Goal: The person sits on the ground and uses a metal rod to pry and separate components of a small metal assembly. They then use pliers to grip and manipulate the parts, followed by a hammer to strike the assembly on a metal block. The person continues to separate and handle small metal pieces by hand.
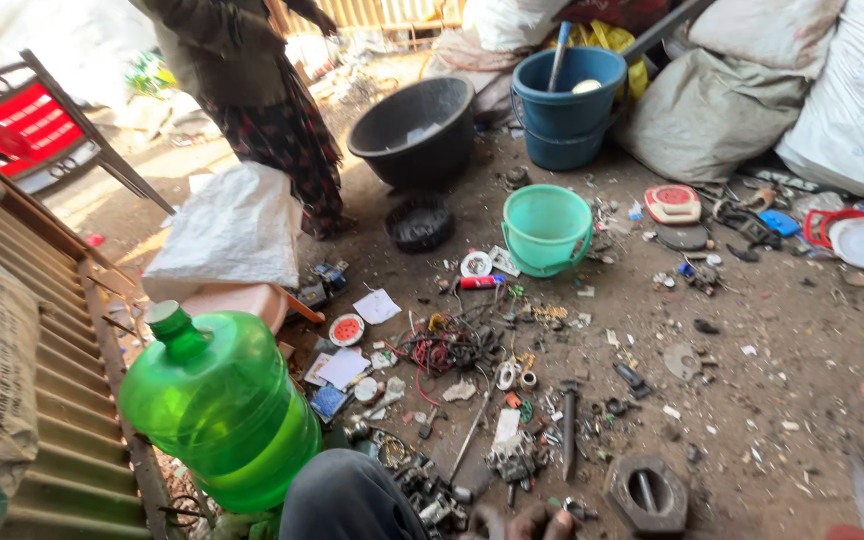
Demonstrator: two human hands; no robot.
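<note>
1. Dirt ground point(802, 330) under you is strewn with scrap.
2. Your hands point(542, 523) are cut off at the bottom edge; their grip can't be told.
3. Nearest them, a hammer point(568, 430) lies on the ground, long axis running away from you, beside a metal nut point(647, 493).

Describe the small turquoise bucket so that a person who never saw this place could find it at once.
Start at the big black basin and the dark blue bucket at the back of the dirt ground. In front of them, alone, stands the turquoise bucket. It is smaller than both, lighter in colour, and empty, with scrap wires scattered just before it.
</note>
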